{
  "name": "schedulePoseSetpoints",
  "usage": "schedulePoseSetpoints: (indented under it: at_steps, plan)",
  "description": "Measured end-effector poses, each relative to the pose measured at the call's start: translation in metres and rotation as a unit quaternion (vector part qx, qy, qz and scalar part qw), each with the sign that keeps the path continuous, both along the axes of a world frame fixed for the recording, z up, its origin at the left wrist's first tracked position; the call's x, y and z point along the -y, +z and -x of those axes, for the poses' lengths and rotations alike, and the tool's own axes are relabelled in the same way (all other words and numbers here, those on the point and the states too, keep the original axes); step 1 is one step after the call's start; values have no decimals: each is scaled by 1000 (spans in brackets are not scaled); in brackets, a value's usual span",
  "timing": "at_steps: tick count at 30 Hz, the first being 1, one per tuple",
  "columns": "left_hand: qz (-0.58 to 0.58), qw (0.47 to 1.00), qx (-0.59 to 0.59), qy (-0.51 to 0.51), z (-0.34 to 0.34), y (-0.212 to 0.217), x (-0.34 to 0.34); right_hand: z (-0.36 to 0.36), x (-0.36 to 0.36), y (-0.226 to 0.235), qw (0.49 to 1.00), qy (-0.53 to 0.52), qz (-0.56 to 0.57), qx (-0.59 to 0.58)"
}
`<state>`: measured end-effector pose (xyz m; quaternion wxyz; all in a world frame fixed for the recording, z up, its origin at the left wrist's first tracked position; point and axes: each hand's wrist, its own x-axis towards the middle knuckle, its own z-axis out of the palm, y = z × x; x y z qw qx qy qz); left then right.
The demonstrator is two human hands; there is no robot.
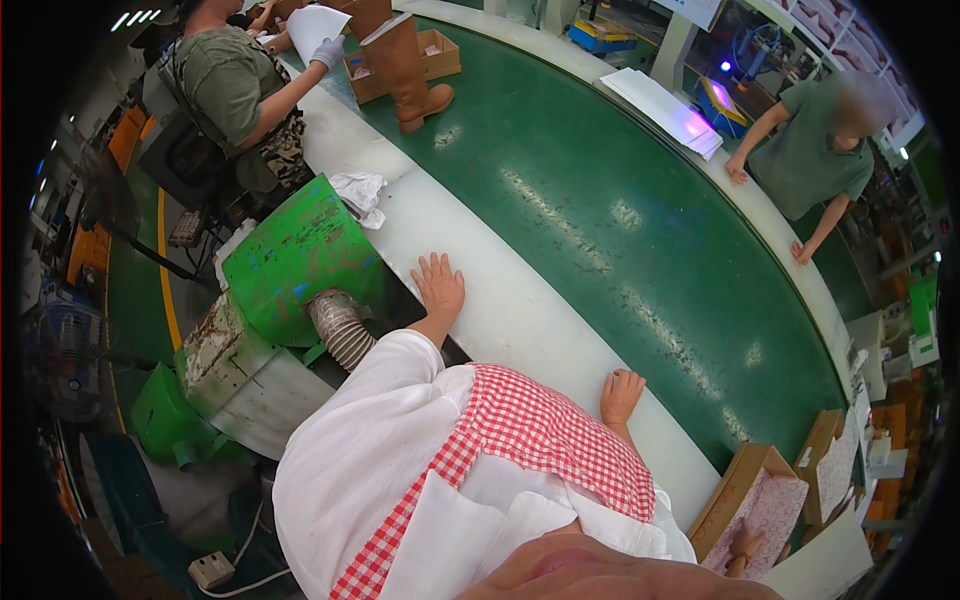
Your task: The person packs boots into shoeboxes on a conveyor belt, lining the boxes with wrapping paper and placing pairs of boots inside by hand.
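On the white ledge (520, 285) along the green conveyor belt, my left hand (439, 288) lies flat with its fingers spread and holds nothing. Farther to the right, my right hand (622, 396) rests on the same ledge. Its fingers are curled in, and no object shows in it. A green metal hood (305, 265) with a ribbed hose (342, 330) stands just left of my left hand. Beyond the hood, crumpled white paper (360, 197) sits on the ledge.
A tall brown boot (405, 75) stands on the belt (600, 220) near a cardboard box (441, 58). One co-worker (225, 90) holds white paper at far left; another person (815, 150) leans on the far ledge. At lower right, someone's hand (745, 545) reaches into a box (735, 490).
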<state>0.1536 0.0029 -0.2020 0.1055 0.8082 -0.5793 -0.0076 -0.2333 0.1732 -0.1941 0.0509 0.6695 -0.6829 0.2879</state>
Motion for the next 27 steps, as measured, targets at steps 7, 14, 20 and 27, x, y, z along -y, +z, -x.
schedulePoseSetpoints:
  at_steps: [7,14,20,27]
  plan:
    - [-4,1000,5,0,2,0,1,3,0,-4,1000,-6,-9,-3]
    - [4,1000,24,1,1,-5,1,3,1,-6,1000,-12,-9,-2]
    - [6,1000,22,1,1,-4,2,2,1,-6,1000,-11,-6,-6]
    - [8,1000,23,4,1,-3,1,2,1,-5,1000,-10,-4,-5]
